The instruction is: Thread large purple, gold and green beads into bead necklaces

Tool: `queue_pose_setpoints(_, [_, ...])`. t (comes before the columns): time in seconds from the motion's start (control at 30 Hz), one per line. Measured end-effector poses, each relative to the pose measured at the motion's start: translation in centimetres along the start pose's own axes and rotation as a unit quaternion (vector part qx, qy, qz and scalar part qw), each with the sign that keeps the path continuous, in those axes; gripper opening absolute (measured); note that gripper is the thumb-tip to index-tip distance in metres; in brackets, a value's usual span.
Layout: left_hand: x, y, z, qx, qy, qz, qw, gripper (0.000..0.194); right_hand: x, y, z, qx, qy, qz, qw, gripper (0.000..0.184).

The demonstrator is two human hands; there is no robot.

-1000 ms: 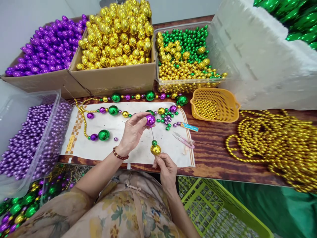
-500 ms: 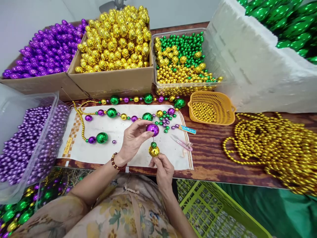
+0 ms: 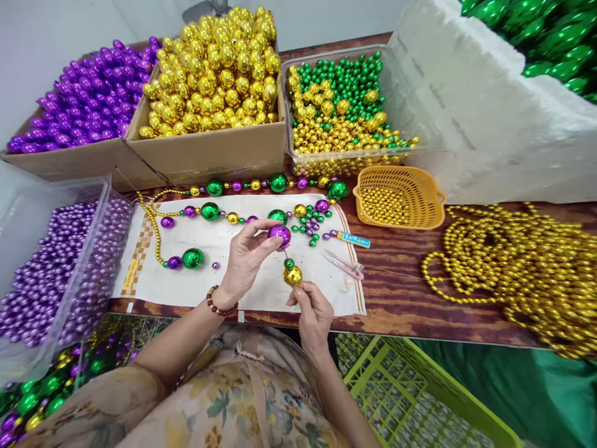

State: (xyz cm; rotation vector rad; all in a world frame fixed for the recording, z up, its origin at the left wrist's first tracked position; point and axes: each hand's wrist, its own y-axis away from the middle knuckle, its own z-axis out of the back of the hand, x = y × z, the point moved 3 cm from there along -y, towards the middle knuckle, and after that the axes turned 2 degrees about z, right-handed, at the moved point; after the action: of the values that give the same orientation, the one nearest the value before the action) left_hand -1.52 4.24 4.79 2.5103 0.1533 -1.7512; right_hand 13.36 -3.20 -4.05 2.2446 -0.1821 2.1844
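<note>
Purple bead sits in the left hand's fingers.

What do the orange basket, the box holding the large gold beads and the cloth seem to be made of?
Orange basket: probably moulded plastic, glossy, with regular slots.
Box: apparently cardboard, matte brown with plain cut edges.
Cloth: likely woven cotton, matte, softly creased.

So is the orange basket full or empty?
Partly full: small gold beads lie in the orange basket, well below its rim.

Room above towel, beaded strand behind
</note>
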Motion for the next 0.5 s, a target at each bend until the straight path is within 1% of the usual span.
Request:
queue_pose_setpoints(0.1, [-0.19,0.02,-0.01,-0.006,-0.015,-0.018,1.000,0.027,0.25,-0.27,-0.01,0.029,0.024,0.062,0.997,0.018])
queue_pose_setpoints(0.2, [-0.10,-0.13,-0.05,-0.009,-0.021,-0.004,1.000,0.029,0.30,-0.11,-0.23,0.051,0.037,0.109,0.992,0.016])
queue_pose_setpoints(0.27, [-0.08,-0.10,-0.22,0.002,-0.023,-0.004,1.000,0.030,0.07,-0.03,-0.34,0.040,0.037,0.105,0.993,0.015])
queue_pose_setpoints(0.4, [-0.39,0.20,-0.61,0.008,-0.031,-0.039,0.999,0.029,-0.46,-0.19,-0.31,0.005,0.022,0.053,0.998,0.017])
queue_pose_setpoints(0.43, [-0.48,0.21,-0.64,0.004,-0.031,-0.045,0.998,0.029,-0.42,-0.24,-0.30,0.007,0.020,0.055,0.998,0.017])
queue_pose_setpoints(0.5, [-0.53,0.08,-0.60,-0.004,-0.024,-0.044,0.999,0.031,-0.12,-0.26,-0.33,0.025,0.022,0.082,0.996,0.016])
